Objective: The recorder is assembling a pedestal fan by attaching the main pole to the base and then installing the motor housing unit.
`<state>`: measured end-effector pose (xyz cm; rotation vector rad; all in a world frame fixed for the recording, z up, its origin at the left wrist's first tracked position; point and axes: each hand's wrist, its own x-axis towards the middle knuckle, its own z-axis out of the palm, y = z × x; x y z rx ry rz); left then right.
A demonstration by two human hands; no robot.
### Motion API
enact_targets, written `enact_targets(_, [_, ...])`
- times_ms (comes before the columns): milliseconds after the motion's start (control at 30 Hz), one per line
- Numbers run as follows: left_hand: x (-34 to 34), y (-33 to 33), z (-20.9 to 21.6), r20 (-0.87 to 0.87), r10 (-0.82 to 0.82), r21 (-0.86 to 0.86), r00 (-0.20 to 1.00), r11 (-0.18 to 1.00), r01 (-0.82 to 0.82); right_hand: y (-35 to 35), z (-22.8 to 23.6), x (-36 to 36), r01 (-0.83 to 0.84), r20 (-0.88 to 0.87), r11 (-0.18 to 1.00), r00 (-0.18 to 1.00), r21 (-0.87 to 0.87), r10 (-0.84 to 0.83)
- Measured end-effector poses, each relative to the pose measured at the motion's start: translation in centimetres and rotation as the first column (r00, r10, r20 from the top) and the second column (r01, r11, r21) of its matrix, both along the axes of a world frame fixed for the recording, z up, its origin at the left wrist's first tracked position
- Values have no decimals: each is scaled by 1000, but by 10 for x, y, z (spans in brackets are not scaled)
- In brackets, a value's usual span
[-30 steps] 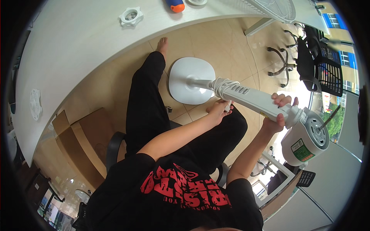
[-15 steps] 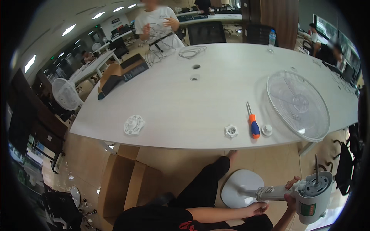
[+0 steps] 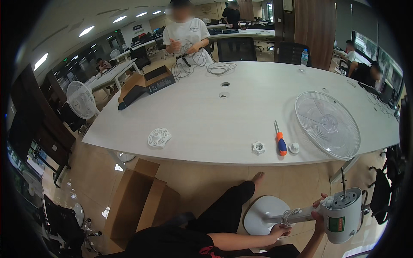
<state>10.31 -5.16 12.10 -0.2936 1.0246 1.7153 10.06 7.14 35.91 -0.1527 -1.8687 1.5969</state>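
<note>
A white stand fan without its blades or guard leans over by my legs, its round base (image 3: 263,214) on the floor and its motor head (image 3: 343,218) at the lower right. A thin metal shaft (image 3: 343,182) sticks up from the motor. My right hand (image 3: 318,213) is wrapped round the neck just beside the motor head. On the pole is a bundle of coiled power cord (image 3: 291,216). At its lower side my left hand (image 3: 280,231) has its fingers curled closed on the cord, partly hidden.
On the white table (image 3: 206,137) are an orange-and-blue screwdriver (image 3: 281,144), a white knob (image 3: 294,148), a white ring nut (image 3: 258,148), a vented white disc (image 3: 159,137) and a fan guard (image 3: 329,124). An open carton (image 3: 129,206) stands left. Opposite, a person (image 3: 185,36) handles loose cables.
The view has tilted up a little. My left hand has come closer to the coiled cord on the pole. The right hand keeps its hold on the neck.
</note>
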Motion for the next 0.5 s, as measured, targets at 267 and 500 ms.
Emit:
enact_targets(267, [9,-18,9,-657,-3,-175,754,973,-149,-22,1,10,-9,-2,998,1000,68,10])
enact_targets(500, [-9,-31,33,-829,-118,-188,546,979,-74,-18,-1,8,-36,75,999,997,37,33])
